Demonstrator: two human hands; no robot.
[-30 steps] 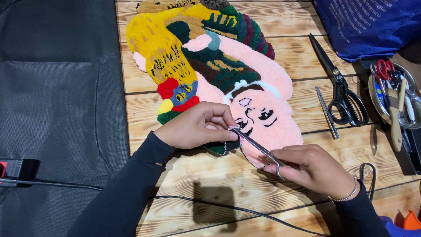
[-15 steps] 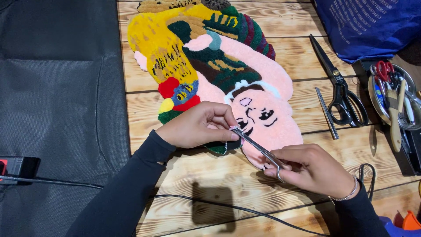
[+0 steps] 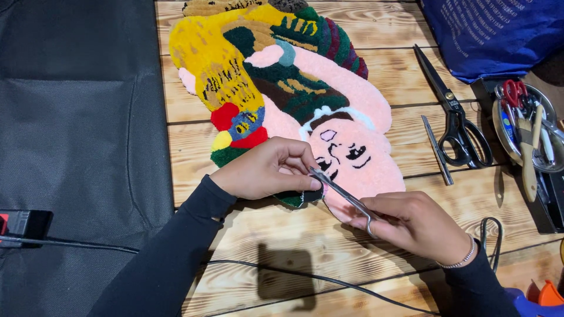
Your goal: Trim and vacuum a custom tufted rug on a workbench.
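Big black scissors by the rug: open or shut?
Shut: the black scissors lie flat on the wooden table, blades together in one line.

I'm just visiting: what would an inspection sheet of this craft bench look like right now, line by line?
Surface: wooden plank table, with black fabric over its left part.
Job's things: colourful tufted rug lying flat; small scissors with the tips at its lower edge.
Clutter: large black shears, a thin metal tool beside them, a round metal tray of tools, a blue bag.
Hands: left hand pinches the rug's edge; right hand holds the small scissors.
Cables: black cable running across the front of the table; a black loop by the right wrist.
Surroundings: black device at the left edge.
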